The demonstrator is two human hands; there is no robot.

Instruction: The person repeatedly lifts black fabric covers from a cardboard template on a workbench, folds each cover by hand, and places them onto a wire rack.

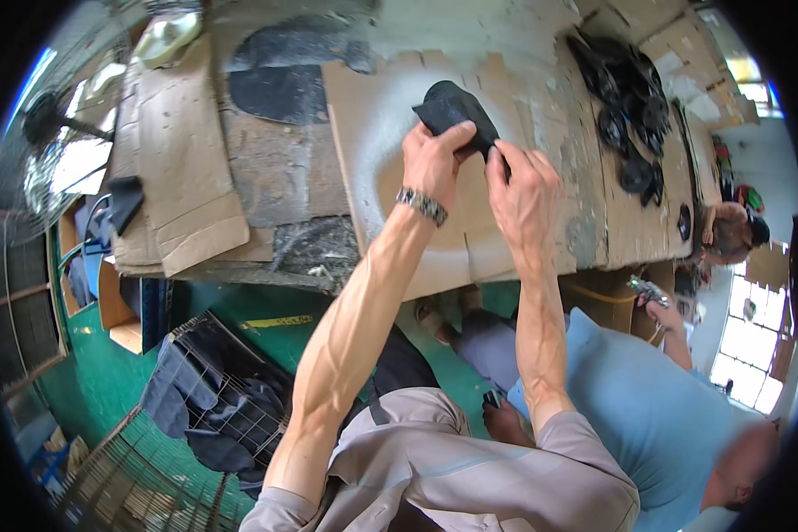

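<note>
A curved piece of black sheet material (457,106), folded or cupped in shape, is held above the worktable. My left hand (430,164) grips it from the near left side, thumb on top. My right hand (525,191) pinches its lower right edge between thumb and fingers; the fingertips partly hide that edge. Below both hands lies a cardboard sheet (363,133) with a whitish sprayed haze on it.
A dark rounded patch (279,93) and a long cardboard piece (186,168) lie leftward. Black shaped parts (634,115) pile up at right. A wire basket (230,381) holds black pieces. Close on my right, a person in a blue shirt (629,381) holds a spray gun (649,291).
</note>
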